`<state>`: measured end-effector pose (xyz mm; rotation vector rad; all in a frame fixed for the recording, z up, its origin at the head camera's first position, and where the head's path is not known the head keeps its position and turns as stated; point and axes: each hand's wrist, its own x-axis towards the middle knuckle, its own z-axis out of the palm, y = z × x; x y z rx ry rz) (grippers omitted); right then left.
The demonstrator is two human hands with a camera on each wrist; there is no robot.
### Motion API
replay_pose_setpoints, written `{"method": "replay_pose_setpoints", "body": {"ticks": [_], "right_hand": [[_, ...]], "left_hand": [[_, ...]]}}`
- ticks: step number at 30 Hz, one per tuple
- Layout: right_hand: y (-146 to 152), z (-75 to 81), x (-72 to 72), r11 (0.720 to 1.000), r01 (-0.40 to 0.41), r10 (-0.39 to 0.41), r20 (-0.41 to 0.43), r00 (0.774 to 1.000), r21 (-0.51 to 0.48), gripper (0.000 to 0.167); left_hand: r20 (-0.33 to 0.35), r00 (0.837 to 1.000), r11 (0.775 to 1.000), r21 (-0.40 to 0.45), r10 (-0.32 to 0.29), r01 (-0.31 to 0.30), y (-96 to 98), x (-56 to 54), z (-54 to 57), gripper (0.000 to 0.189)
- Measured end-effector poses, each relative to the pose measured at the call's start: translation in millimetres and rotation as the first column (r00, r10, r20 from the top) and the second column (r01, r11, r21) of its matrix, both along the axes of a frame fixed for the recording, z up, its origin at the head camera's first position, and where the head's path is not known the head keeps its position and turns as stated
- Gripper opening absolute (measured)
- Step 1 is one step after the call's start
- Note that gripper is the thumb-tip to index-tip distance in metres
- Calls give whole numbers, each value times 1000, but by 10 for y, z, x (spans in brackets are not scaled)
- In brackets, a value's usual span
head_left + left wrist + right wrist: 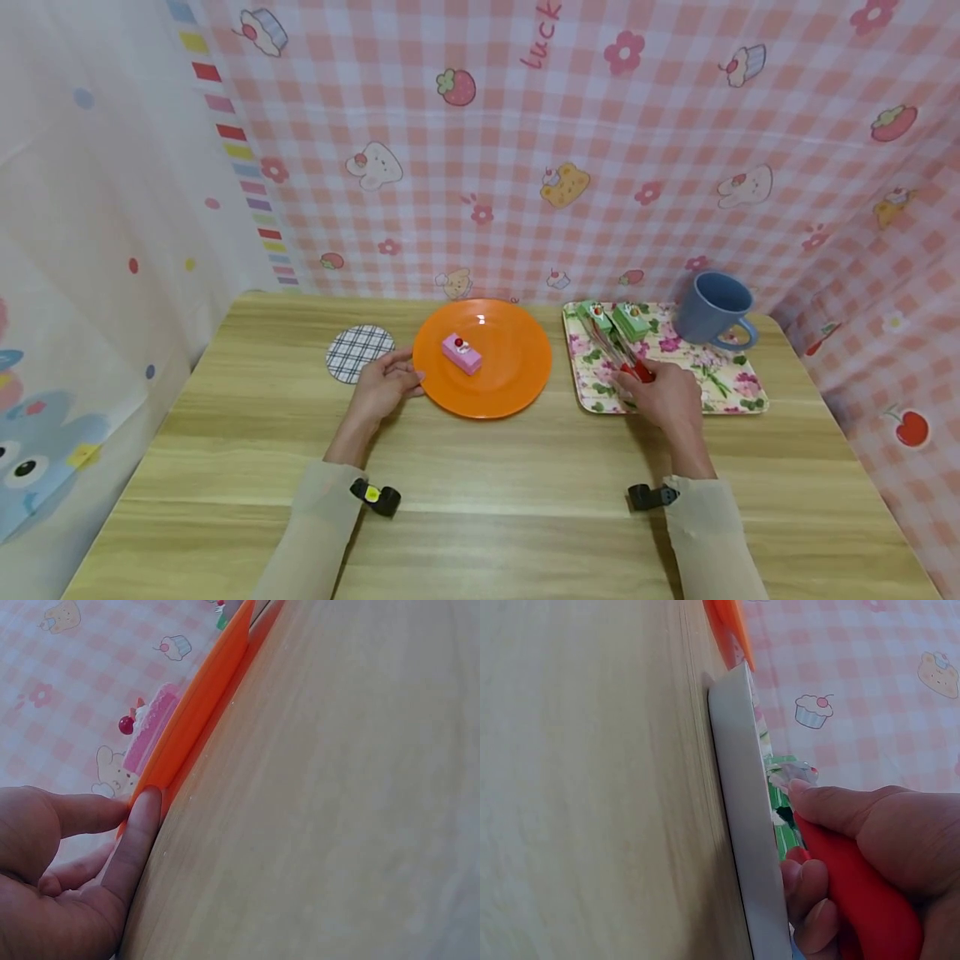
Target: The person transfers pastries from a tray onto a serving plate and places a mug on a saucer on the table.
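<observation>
My left hand [384, 385] pinches the left rim of an orange plate [517, 375] between thumb and fingers, as the left wrist view shows up close. On that plate lies a pink toy cake slice [462, 354] topped with a red cherry. My right hand [667, 396] grips red-handled tongs [609, 343] over a floral tray [712, 387]. The metal arms of the tongs reach toward a green cake slice [595, 315] at the tray's back left, their tips overlapping it in the head view. A second green cake slice [632, 322] sits just right of it.
A blue mug [712, 308] stands upright on the tray's back right, handle pointing right. A round checked coaster [358, 352] lies on the wooden table [480, 500], left of the plate. Behind the table hangs a pink checked cloth [510, 150].
</observation>
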<state>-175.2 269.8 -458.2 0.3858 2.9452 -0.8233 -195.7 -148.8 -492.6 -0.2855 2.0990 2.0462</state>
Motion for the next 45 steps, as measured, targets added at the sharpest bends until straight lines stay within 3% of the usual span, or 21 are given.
{"method": "replay_pose_setpoints", "body": {"ticks": [8, 16, 25, 30, 38, 45], "right_hand": [[21, -4, 50, 1000, 17, -17, 9, 1000, -5, 71], [-18, 55, 28, 1000, -5, 4, -64, 998, -8, 68], [-75, 111, 44, 999, -20, 17, -61, 998, -36, 76], [-119, 125, 40, 999, -32, 29, -83, 996, -32, 72], [-194, 130, 23, 997, -40, 38, -41, 998, -64, 69], [-260, 128, 28, 996, -69, 64, -73, 995, -57, 65]], "left_hand": [[14, 1000, 1000, -6, -4, 5, 13, 31, -38, 50], [2, 1000, 1000, -12, 5, -5, -1, 16, 25, 50], [22, 1000, 1000, -19, 3, -3, -10, 13, 30, 52], [15, 1000, 1000, -10, 0, 0, -1, 8, 28, 52], [5, 1000, 1000, -8, -4, 4, 1, -10, 11, 52], [5, 1000, 1000, -7, 2, -2, -5, -9, 1, 52]]}}
